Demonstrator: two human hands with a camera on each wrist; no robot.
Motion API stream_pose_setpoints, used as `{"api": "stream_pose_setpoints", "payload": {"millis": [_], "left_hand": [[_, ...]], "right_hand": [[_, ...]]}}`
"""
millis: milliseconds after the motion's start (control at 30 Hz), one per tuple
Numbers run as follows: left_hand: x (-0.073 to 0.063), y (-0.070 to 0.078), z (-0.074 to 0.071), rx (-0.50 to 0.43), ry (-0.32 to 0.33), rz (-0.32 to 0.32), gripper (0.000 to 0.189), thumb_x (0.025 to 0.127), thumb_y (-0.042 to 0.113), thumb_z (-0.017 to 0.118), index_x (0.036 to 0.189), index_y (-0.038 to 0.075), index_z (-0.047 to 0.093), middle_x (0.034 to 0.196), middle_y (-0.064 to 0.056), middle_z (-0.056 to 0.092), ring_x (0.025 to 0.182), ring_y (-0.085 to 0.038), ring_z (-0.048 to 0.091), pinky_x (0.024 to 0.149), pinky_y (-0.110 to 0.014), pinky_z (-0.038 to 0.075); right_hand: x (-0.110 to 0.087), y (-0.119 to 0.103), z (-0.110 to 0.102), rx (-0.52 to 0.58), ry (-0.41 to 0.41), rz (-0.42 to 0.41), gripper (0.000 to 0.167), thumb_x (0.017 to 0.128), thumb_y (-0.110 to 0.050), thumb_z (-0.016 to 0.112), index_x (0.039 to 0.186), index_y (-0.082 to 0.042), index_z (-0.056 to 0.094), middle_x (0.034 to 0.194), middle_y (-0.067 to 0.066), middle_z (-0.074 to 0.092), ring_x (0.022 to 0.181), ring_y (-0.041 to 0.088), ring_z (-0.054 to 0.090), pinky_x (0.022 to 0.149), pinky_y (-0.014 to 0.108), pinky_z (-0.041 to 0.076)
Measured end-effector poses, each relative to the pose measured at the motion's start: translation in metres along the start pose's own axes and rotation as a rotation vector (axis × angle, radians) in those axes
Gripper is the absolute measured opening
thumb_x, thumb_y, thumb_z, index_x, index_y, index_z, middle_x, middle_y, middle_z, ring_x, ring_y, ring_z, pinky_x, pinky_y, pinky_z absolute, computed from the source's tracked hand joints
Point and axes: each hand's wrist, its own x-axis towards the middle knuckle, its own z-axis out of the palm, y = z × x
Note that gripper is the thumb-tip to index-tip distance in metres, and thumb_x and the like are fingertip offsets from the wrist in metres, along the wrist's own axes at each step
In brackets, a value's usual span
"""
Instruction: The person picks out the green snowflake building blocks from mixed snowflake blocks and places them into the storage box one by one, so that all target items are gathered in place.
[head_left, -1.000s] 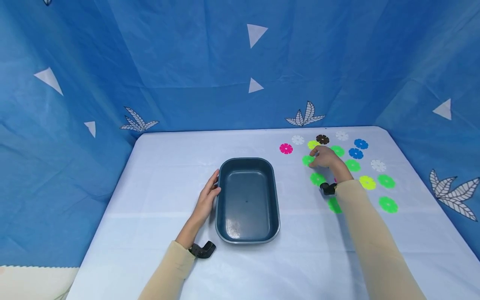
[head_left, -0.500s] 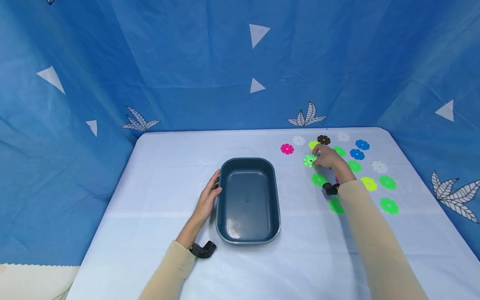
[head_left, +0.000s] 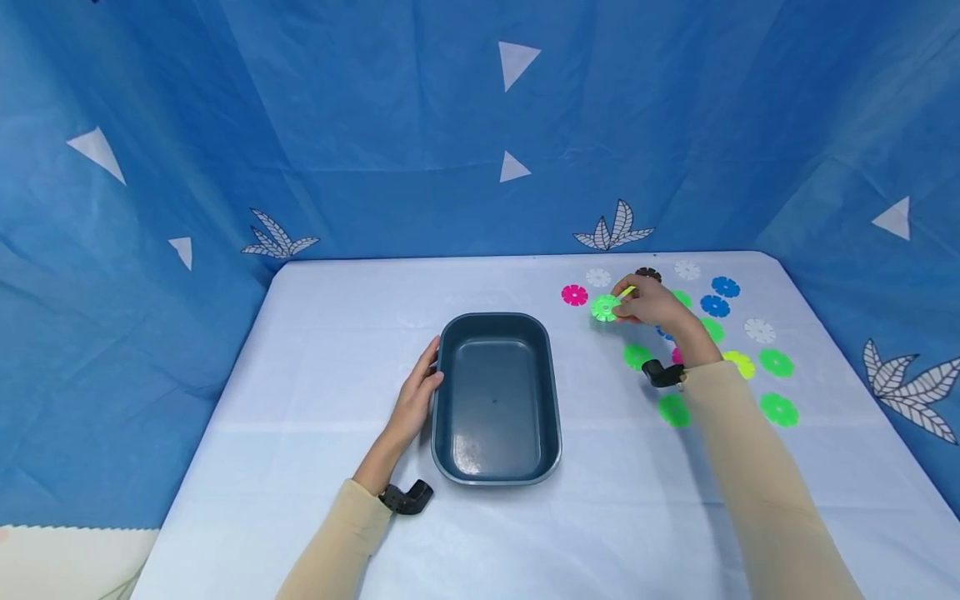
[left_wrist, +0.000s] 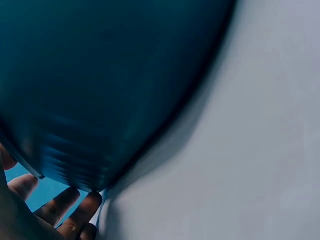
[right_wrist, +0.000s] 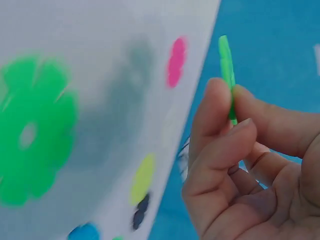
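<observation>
My right hand (head_left: 654, 303) pinches a green flower-shaped plastic disc (head_left: 603, 308) between thumb and fingertips, above the table. In the right wrist view the held disc (right_wrist: 226, 60) shows edge-on, lifted clear of the cloth. A dark blue-green rectangular tray (head_left: 553, 400) stands in the middle of the table, with nothing in it. Against its left wall rests my left hand (head_left: 411, 402), fingers fairly straight. The left wrist view has these fingers (left_wrist: 80, 215) touching the tray's side from outside. A yellow disc (head_left: 628, 292) is partly hidden behind my right hand.
Several notched discs lie flat on the white cloth at the right: pink (head_left: 574, 295), white (head_left: 597, 277), brown (head_left: 649, 273), blue (head_left: 725, 287), yellow (head_left: 739, 364) and green (head_left: 776, 362). A blue curtain (head_left: 390, 167) hangs behind and beside the table.
My right hand has taken hold of the green disc, raised it from the cloth and shifted it slightly left and away. The left hand and the tray have stayed put.
</observation>
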Motion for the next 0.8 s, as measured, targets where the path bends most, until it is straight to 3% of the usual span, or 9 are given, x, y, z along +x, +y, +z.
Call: {"api": "stream_pose_setpoints", "payload": {"millis": [67,233,300,533,800], "left_hand": [[0.0,0.002,0.0,0.005,-0.004,0.004,0.054,0.104,0.009,0.036,0.157,0.012,0.022,0.159,-0.019,0.028,0.141,-0.043,0.033,0.113,-0.061,0.027],[-0.007,0.026,-0.001,0.033,-0.025,0.001,0.054,0.104,0.007,0.035,0.156,0.004,0.02,0.158,-0.023,0.027,0.139,-0.045,0.034,0.112,-0.06,0.031],[-0.009,0.036,-0.001,0.044,-0.03,0.0,0.054,0.104,0.006,0.035,0.156,0.002,0.02,0.158,-0.024,0.027,0.139,-0.044,0.035,0.111,-0.059,0.032],[-0.01,0.041,-0.001,0.048,-0.025,-0.004,0.054,0.104,0.006,0.036,0.156,0.005,0.021,0.157,-0.024,0.028,0.139,-0.044,0.035,0.112,-0.059,0.031],[-0.01,0.04,-0.001,0.043,-0.018,-0.008,0.054,0.104,0.005,0.036,0.156,0.005,0.021,0.159,-0.022,0.026,0.142,-0.043,0.032,0.115,-0.058,0.028]], "right_hand": [[-0.004,-0.012,0.004,0.027,-0.007,-0.036,0.033,0.096,-0.009,0.061,0.124,0.003,0.048,0.085,0.007,0.055,0.079,0.021,0.068,0.067,0.029,0.052],[-0.015,-0.044,0.023,0.081,-0.032,-0.135,0.032,0.096,-0.007,0.06,0.124,0.003,0.049,0.09,0.01,0.054,0.076,0.014,0.069,0.063,0.026,0.049],[-0.018,-0.056,0.033,0.093,-0.045,-0.167,0.031,0.095,-0.007,0.061,0.123,0.003,0.05,0.092,0.012,0.053,0.078,0.017,0.07,0.064,0.025,0.05],[-0.024,-0.083,0.074,0.143,-0.121,-0.238,0.028,0.093,-0.007,0.063,0.119,-0.001,0.053,0.092,0.014,0.057,0.089,0.038,0.071,0.069,0.033,0.055],[-0.02,-0.094,0.111,0.171,-0.22,-0.256,0.026,0.092,-0.002,0.064,0.115,0.004,0.054,0.087,0.013,0.059,0.087,0.035,0.072,0.079,0.043,0.059]]}}
